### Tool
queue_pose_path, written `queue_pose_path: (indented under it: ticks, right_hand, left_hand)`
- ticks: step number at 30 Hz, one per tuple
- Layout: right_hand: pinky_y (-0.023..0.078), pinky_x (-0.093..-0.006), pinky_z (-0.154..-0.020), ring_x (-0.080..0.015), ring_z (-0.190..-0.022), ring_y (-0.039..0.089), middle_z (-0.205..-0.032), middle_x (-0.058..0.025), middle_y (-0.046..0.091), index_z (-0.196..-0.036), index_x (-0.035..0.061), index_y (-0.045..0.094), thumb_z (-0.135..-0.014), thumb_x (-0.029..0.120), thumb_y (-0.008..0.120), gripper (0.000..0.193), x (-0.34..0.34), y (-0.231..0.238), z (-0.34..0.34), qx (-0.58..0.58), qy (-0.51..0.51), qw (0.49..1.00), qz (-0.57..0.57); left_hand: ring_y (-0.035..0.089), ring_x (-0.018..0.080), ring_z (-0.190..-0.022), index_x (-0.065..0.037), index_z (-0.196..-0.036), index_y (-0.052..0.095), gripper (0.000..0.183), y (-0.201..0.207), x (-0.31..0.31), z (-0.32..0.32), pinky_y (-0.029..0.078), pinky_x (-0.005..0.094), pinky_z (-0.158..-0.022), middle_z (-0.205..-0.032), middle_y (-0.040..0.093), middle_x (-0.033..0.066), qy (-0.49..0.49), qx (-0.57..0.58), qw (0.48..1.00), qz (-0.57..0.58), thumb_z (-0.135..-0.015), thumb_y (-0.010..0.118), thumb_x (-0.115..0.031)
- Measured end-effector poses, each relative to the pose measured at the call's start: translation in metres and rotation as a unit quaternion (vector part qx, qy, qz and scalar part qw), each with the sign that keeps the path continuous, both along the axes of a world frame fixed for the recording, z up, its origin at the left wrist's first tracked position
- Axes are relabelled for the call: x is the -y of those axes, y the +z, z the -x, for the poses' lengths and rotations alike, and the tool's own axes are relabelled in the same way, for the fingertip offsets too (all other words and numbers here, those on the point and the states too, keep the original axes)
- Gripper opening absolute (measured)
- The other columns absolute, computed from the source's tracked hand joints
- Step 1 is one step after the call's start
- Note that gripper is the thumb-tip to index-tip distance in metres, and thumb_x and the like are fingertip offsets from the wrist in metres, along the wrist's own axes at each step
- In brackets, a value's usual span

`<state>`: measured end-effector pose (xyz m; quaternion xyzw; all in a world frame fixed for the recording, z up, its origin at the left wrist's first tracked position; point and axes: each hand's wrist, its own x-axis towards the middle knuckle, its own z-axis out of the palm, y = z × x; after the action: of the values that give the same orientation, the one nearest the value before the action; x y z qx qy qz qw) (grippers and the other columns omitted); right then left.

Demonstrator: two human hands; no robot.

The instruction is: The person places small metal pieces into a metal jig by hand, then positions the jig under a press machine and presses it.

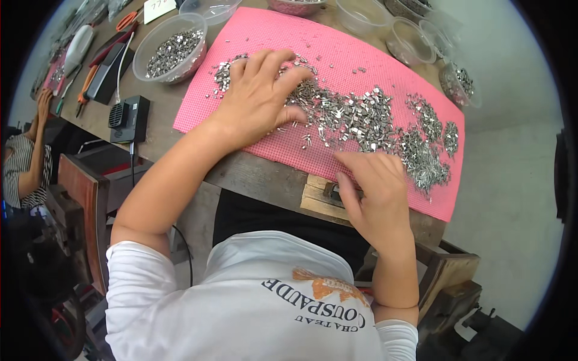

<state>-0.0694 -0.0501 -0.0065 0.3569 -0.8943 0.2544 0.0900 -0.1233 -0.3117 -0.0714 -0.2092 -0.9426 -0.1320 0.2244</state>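
Observation:
A pink mat with a fine grid texture lies on the bench. Heaps of small silvery metal parts, some with thin wire legs, spread across it. My left hand reaches over the heap at the left with fingers curved and apart; its fingertips touch the parts, and I see nothing held. Low over the mat's near edge is my right hand, thumb and forefinger a little apart with no part visible between them; its other fingers are curled and partly hidden. Beside its thumb a wooden block bears a small dark piece.
A clear bowl of metal parts stands left of the mat. More clear tubs line its far side. Further left are a small black device, orange-handled scissors and tools. Another person's arm shows at the far left.

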Motion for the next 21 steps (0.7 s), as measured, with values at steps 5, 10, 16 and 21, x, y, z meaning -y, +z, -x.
queue_pose_path:
  ticks: [5, 10, 16, 21]
  right_hand:
    - [0.047, -0.0405, -0.081, -0.0280, -0.085, 0.065, -0.093, -0.0071, 0.071, -0.107, 0.0058, 0.074, -0.086, 0.002, 0.075, 0.022, 0.021, -0.012, 0.013, -0.033, 0.008, 0.999, 0.006]
    - [0.045, -0.0392, -0.085, -0.0248, -0.090, 0.063, -0.093, -0.0059, 0.066, -0.104, 0.0062, 0.075, -0.082, 0.005, 0.071, 0.022, 0.038, -0.030, 0.022, -0.053, 0.005, 0.998, -0.017]
    - [0.045, -0.0397, -0.081, -0.0258, -0.089, 0.061, -0.090, -0.0061, 0.064, -0.096, 0.0076, 0.073, -0.084, 0.008, 0.074, 0.012, 0.043, -0.031, 0.026, -0.044, -0.005, 0.998, -0.035]
    - [0.045, -0.0407, -0.079, -0.0272, -0.085, 0.061, -0.087, -0.0068, 0.065, -0.092, 0.0075, 0.072, -0.084, 0.009, 0.079, 0.011, 0.040, -0.029, 0.026, -0.017, -0.008, 1.000, -0.007]
  left_hand:
    - [0.054, 0.0271, -0.120, -0.020, -0.115, 0.072, 0.033, 0.007, 0.007, 0.012, 0.037, 0.0462, -0.100, -0.120, 0.065, 0.0000, 0.041, -0.112, 0.983, -0.141, -0.084, 0.081, -0.029]
    - [0.059, 0.0245, -0.111, -0.018, -0.092, 0.077, 0.011, 0.024, 0.024, -0.011, 0.037, 0.0434, -0.097, -0.102, 0.068, -0.0021, -0.050, 0.004, 0.983, -0.175, -0.081, 0.082, -0.018]
    - [0.059, 0.0275, -0.120, -0.019, -0.091, 0.080, 0.019, 0.028, 0.014, -0.043, 0.035, 0.0458, -0.103, -0.101, 0.067, -0.0026, -0.088, 0.083, 0.989, -0.082, -0.073, 0.086, -0.012]
    - [0.058, 0.0268, -0.123, -0.017, -0.089, 0.076, 0.018, 0.028, 0.002, -0.042, 0.035, 0.0468, -0.102, -0.103, 0.066, -0.0016, -0.040, 0.053, 0.998, -0.019, -0.073, 0.085, -0.015]
